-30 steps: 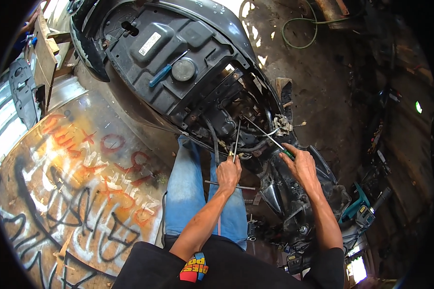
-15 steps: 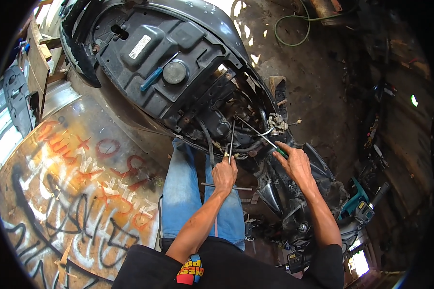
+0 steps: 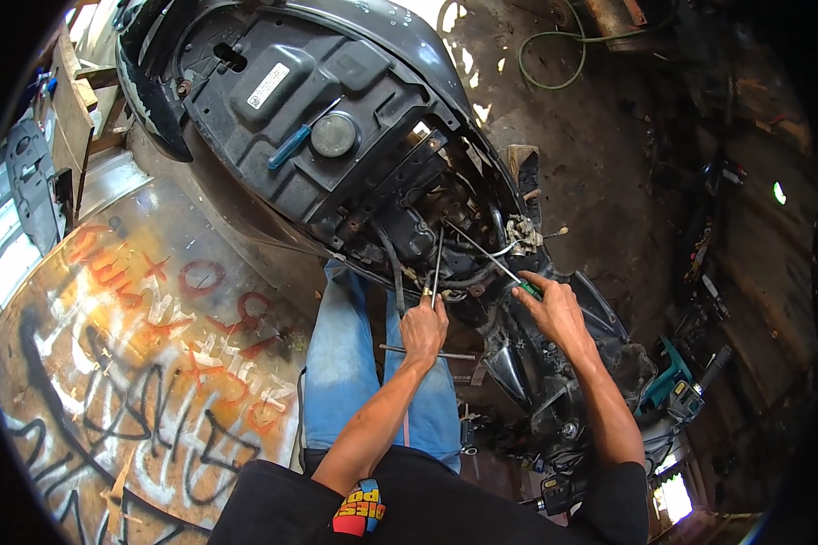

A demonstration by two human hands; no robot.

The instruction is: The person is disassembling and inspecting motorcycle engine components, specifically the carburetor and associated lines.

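A stripped black scooter [image 3: 336, 118] lies in front of me with its engine bay [image 3: 436, 227] open. My left hand [image 3: 424, 330] grips a thin metal tool [image 3: 436, 263] that points up into the wiring and hoses. My right hand [image 3: 554, 309] holds a green-handled screwdriver [image 3: 491, 259] whose long shaft reaches left into the same spot. A blue-handled tool [image 3: 289, 147] lies on the scooter's body next to a round cap [image 3: 334, 134]. My blue-jeaned leg [image 3: 350, 381] stretches under the frame.
A graffiti-painted metal sheet [image 3: 127, 363] lies at the left. A thin rod [image 3: 427, 352] rests across my knee. A teal power tool [image 3: 668, 381] and other tools sit at the right on the dirt floor. A green hose [image 3: 554, 64] curls at the top.
The view has shifted slightly, so the scooter sits a little higher and more to the left. Both hands stay at the engine bay with their tools.
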